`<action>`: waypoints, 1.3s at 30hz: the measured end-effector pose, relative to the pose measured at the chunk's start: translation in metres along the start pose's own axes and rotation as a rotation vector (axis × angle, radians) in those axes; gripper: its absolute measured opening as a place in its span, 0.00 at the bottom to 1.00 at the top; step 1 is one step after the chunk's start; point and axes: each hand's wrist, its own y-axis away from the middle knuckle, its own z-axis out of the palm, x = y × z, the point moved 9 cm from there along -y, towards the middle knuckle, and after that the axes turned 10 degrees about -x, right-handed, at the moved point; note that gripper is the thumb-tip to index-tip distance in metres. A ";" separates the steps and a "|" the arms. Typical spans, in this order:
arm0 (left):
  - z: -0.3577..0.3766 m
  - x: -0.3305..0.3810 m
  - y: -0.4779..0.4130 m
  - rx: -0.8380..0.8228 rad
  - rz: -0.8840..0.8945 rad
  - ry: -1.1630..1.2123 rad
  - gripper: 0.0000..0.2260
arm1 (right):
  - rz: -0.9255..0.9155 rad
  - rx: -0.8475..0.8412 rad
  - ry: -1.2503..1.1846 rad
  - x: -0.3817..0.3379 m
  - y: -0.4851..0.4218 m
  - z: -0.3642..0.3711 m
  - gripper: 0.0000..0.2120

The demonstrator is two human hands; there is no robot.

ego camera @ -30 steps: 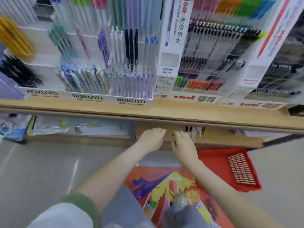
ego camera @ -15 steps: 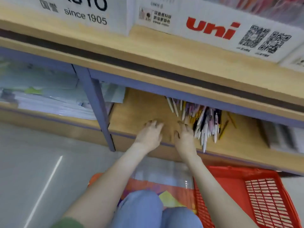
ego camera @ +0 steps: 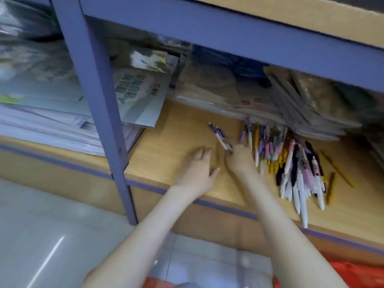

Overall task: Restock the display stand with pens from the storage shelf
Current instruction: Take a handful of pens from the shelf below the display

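Observation:
The low wooden storage shelf (ego camera: 176,140) carries a loose pile of pens (ego camera: 291,165) in white, purple, pink, yellow and black, right of centre. My right hand (ego camera: 239,161) lies at the pile's left edge, its fingertips pinching two purple-and-white pens (ego camera: 219,135) that point away to the upper left. My left hand (ego camera: 198,170) rests flat on the bare wood just to the left, fingers spread, holding nothing. The display stand is out of view.
A blue metal upright (ego camera: 99,104) divides the shelf at the left. Plastic-wrapped paper stacks (ego camera: 41,104) sit left of it, and flat packaged goods (ego camera: 209,88) fill the shelf's back. A red basket (ego camera: 363,275) shows at the bottom right on the tiled floor (ego camera: 52,235).
The view dropped from the pen displays down to the low shelf and moved in close. Both hands reached further onto the shelf, and my right hand took hold of two pens.

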 end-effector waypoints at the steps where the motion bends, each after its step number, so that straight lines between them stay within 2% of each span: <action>1: -0.005 0.000 0.000 0.026 -0.027 0.135 0.26 | -0.025 -0.026 -0.053 -0.005 0.003 0.001 0.23; 6: -0.004 0.003 -0.007 0.069 -0.201 0.991 0.14 | 0.060 -0.209 -0.195 -0.011 0.028 0.008 0.18; 8: 0.007 0.000 -0.010 0.089 -0.268 1.155 0.08 | 0.073 -0.269 -0.234 -0.014 0.036 0.008 0.15; 9: 0.012 0.000 -0.009 0.097 -0.293 1.209 0.10 | 0.093 -0.289 -0.269 -0.012 0.040 0.007 0.14; 11: 0.020 -0.001 -0.007 0.100 -0.327 1.251 0.13 | 0.133 -0.315 -0.334 -0.007 0.047 0.006 0.09; 13: 0.022 -0.003 -0.007 0.103 -0.330 1.276 0.09 | 0.144 -0.340 -0.392 -0.004 0.055 0.005 0.06; 15: 0.023 -0.001 -0.007 0.086 -0.296 1.323 0.05 | 0.099 -0.344 -0.461 -0.004 0.060 0.004 0.06; 18: 0.024 0.004 -0.014 0.074 -0.225 1.241 0.06 | 0.002 -0.265 -0.503 -0.008 0.065 0.000 0.05; 21: 0.018 0.001 -0.016 0.201 -0.235 1.229 0.05 | -0.100 -0.228 -0.376 -0.019 0.063 0.001 0.08; 24: 0.011 -0.006 -0.018 0.300 -0.248 1.391 0.06 | -0.201 -0.239 -0.275 -0.025 0.053 -0.004 0.16; 27: 0.008 -0.009 -0.018 0.288 -0.220 1.601 0.06 | -0.050 0.031 -0.092 -0.002 0.026 -0.034 0.24; 29: 0.007 -0.011 -0.018 0.243 -0.208 1.619 0.04 | 0.136 0.109 0.042 0.018 0.007 -0.041 0.27; 32: 0.007 -0.013 -0.016 0.181 -0.177 1.631 0.06 | 0.317 0.028 0.174 0.035 -0.021 -0.029 0.31; 34: 0.006 -0.015 -0.014 0.155 -0.152 1.643 0.05 | 0.349 -0.015 0.234 0.035 -0.034 -0.024 0.31; 36: 0.006 -0.020 -0.011 0.146 -0.135 1.667 0.06 | 0.291 -0.037 0.232 0.029 -0.041 -0.020 0.30; 39: 0.010 -0.032 -0.007 0.145 -0.167 1.731 0.06 | 0.063 -0.085 0.177 0.012 -0.040 -0.008 0.30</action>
